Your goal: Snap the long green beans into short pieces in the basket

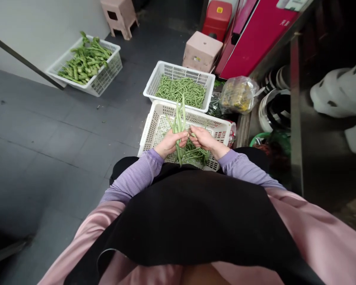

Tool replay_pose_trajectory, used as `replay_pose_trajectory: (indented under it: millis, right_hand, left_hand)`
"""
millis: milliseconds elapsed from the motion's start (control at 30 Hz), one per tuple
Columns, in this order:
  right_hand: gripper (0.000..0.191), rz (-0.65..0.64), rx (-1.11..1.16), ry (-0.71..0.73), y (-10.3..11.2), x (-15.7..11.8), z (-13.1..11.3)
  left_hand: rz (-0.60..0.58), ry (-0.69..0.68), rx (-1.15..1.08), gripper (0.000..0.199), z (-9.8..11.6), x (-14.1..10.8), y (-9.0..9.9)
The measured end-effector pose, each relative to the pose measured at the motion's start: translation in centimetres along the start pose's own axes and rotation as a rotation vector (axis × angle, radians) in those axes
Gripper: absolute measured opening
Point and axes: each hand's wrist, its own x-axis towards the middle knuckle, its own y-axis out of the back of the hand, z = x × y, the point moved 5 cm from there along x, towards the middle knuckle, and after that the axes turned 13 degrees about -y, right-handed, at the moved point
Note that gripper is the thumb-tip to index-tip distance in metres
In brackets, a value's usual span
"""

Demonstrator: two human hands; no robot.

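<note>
My left hand [172,143] is closed round a small bunch of long green beans [178,114], which point up and away from me. Close beside it, my right hand [202,137] has its fingers pinched together, with a bit of green bean showing at the fingertips. Both hands are above a white plastic basket [145,136] in front of my knees. More long green beans [195,152] lie in that basket, partly hidden by my hands. Just beyond, a second white basket [150,89] holds many short pieces of green bean [180,89].
A white basket [112,73] of thick green stalks [86,61] stands at the far left. Pink stools [202,49] and a red stool [216,19] are at the back. A tied plastic bag [239,95] and several buckets [269,111] sit to the right, near a metal post [296,118].
</note>
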Motion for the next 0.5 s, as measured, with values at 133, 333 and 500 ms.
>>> replay_pose_trajectory:
  millis: [133,333,500]
  right_hand:
    - [0.045,-0.021,0.021,-0.003,-0.9,0.5,1.6]
    - [0.037,0.064,-0.037,-0.045,-1.5,0.3,4.0]
    - [0.041,-0.027,-0.102,-0.116,-2.7,-0.3,5.4]
  left_hand:
    - [0.242,0.049,-0.174,0.033,0.0,1.1,1.6]
    - [0.379,0.111,-0.392,0.027,0.2,2.1,3.3]
    - [0.413,0.021,-0.439,0.029,0.8,1.9,3.7]
